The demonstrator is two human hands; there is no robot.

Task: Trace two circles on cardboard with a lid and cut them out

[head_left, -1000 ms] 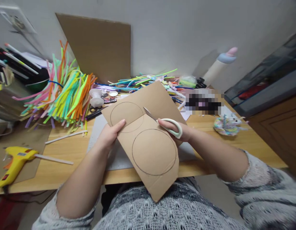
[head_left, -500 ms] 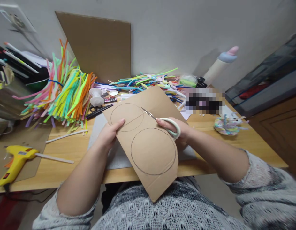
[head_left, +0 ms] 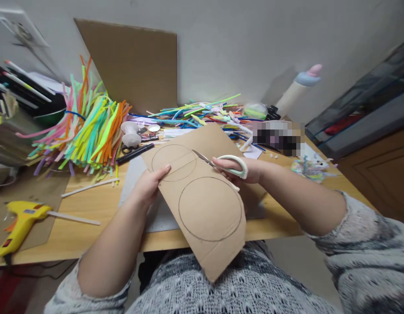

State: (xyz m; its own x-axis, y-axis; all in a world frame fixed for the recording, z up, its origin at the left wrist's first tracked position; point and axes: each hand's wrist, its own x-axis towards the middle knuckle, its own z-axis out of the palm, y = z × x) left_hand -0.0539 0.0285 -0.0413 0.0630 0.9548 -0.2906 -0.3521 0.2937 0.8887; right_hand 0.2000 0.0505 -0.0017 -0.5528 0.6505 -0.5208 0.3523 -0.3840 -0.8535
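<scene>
While it is held aslant above the near edge of the desk [head_left: 100, 207], the cardboard sheet [head_left: 175, 192] points one corner toward the wearer's knitted top [head_left: 195, 296]. Two circles are drawn on it: a larger circle [head_left: 210, 209] nearer the body and a smaller circle [head_left: 185, 172] farther off. A straight line crosses the smaller one; whether it is a crease or a cut, I cannot tell.

The left hand [head_left: 148, 186] grips the sheet's left edge, thumb on top, its other fingers mostly hidden underneath. The fingers of the right hand [head_left: 252, 170] are closed round the pale handles of the scissors [head_left: 204, 158], with the thumb in the upper loop. One blade lies over the cardboard, its tip at the smaller circle's rim; the other cannot be made out.

Beneath the sheet is a grey mat [head_left: 162, 222]. A dark marker [head_left: 136, 153] lies just beyond the mat's far left corner, near a thick bundle of coloured pipe cleaners [head_left: 93, 131]. More loose pipe cleaners [head_left: 185, 115] are heaped along the back. Well to the left, a yellow glue gun [head_left: 23, 222] lies on its side with a pale glue stick [head_left: 72, 217] in its rear. A brown cardboard panel [head_left: 136, 65] leans on the wall [head_left: 237, 52].
</scene>
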